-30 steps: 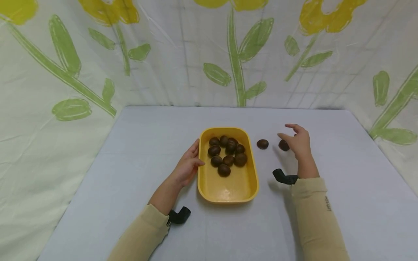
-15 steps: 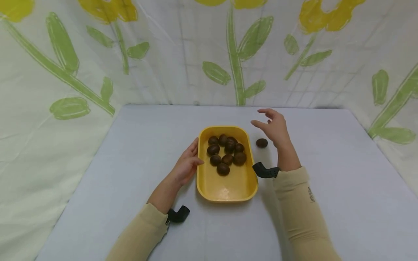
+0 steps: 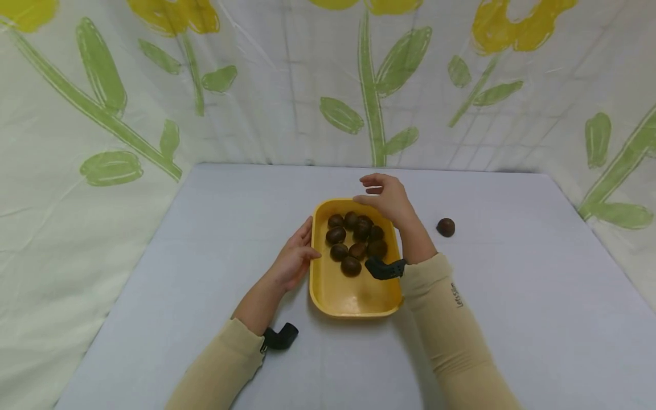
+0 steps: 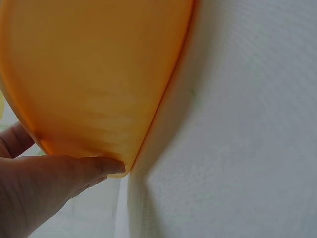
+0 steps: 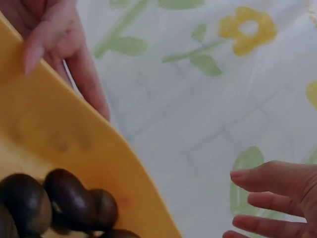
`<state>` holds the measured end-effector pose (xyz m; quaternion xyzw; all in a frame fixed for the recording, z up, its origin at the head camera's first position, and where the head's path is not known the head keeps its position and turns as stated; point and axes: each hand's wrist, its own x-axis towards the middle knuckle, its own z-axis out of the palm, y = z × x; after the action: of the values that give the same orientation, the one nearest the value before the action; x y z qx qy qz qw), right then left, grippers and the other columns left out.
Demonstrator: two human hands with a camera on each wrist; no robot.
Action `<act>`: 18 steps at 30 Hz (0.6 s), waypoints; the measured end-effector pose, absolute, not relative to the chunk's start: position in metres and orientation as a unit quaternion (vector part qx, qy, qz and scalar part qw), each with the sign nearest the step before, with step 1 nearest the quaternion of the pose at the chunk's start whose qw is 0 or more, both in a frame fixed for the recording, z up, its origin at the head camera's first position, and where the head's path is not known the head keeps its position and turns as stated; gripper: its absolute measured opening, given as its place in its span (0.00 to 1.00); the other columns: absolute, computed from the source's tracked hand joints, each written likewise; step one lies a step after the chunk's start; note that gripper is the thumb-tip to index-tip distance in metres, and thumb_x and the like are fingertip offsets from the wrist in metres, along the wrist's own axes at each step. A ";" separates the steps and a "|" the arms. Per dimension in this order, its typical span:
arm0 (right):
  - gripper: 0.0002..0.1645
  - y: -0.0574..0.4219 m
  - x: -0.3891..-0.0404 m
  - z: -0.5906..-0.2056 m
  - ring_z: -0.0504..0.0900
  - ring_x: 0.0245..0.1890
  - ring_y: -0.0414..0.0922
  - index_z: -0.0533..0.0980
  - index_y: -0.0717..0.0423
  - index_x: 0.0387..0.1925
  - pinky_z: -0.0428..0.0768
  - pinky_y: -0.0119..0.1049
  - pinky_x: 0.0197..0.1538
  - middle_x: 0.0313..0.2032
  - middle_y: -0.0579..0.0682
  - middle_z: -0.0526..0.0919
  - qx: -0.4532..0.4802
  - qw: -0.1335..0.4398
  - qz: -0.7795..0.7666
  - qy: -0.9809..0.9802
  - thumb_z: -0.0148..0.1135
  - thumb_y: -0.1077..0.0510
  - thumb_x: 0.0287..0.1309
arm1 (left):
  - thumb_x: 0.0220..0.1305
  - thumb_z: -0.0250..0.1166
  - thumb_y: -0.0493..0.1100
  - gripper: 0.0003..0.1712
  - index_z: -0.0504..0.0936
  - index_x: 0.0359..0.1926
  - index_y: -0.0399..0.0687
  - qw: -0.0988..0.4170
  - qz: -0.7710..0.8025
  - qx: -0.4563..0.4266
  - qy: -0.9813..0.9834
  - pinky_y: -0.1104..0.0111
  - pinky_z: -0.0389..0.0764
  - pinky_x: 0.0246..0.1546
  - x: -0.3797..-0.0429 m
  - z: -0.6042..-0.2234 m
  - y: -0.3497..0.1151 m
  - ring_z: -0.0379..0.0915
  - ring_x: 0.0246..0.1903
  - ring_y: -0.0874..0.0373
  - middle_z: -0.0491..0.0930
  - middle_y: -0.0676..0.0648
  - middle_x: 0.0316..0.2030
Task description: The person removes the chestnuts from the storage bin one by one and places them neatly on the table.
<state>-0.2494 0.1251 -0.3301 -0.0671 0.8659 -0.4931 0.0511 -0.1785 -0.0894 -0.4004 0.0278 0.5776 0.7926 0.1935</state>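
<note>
My left hand grips the left side of a yellow plastic tray, the thumb over its rim and the fingers along the outer wall. In the left wrist view the tray's side fills the upper left above the thumb. Several brown chestnuts lie in the tray's far half. My right hand is over the tray's far right corner. Its thumb and fingers are extended and apart in the right wrist view, with no object between them. One chestnut lies on the table to the right.
The tray stands on a white-covered table. A cloth printed with yellow flowers and green leaves hangs behind the table's far edge. Black wrist mounts are on both wrists, the right one overlapping the tray in the head view.
My right hand has moved left from beside the chestnuts on the table to over the tray. Its forearm now covers the nearer of those two chestnuts. The left hand has kept its grip.
</note>
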 end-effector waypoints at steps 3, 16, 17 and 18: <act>0.28 0.116 -0.251 -0.334 0.73 0.58 0.53 0.71 0.57 0.57 0.73 0.46 0.59 0.58 0.56 0.73 -0.079 0.071 -0.480 0.871 0.64 0.56 0.54 | 0.55 0.42 0.19 0.49 0.36 0.74 0.48 0.194 0.793 0.030 0.577 0.60 0.47 0.71 -0.179 -0.400 -0.089 0.32 0.73 0.56 0.36 0.49 0.74; 0.23 0.086 -0.261 -0.355 0.76 0.54 0.55 0.76 0.60 0.51 0.76 0.45 0.56 0.53 0.59 0.76 -0.080 0.078 -0.459 0.881 0.65 0.58 0.51 | 0.55 0.42 0.20 0.48 0.35 0.74 0.48 0.200 0.796 0.029 0.570 0.59 0.48 0.71 -0.180 -0.400 -0.090 0.33 0.73 0.55 0.36 0.49 0.74; 0.22 0.085 -0.261 -0.355 0.77 0.53 0.55 0.77 0.60 0.50 0.77 0.44 0.55 0.51 0.59 0.77 -0.081 0.074 -0.455 0.884 0.65 0.58 0.51 | 0.55 0.42 0.20 0.48 0.35 0.74 0.48 0.200 0.797 0.032 0.569 0.59 0.48 0.71 -0.180 -0.400 -0.090 0.33 0.73 0.55 0.36 0.49 0.74; 0.21 0.085 -0.260 -0.356 0.77 0.51 0.54 0.78 0.60 0.48 0.77 0.44 0.54 0.50 0.58 0.78 -0.082 0.072 -0.446 0.888 0.65 0.57 0.51 | 0.55 0.42 0.20 0.48 0.34 0.73 0.47 0.200 0.797 0.036 0.568 0.58 0.48 0.71 -0.180 -0.400 -0.091 0.33 0.73 0.54 0.36 0.48 0.74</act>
<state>-0.2602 0.0849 -0.3556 -0.0824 0.8884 -0.4459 0.0717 -0.1795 -0.0906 -0.4000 0.0356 0.5685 0.7971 0.2004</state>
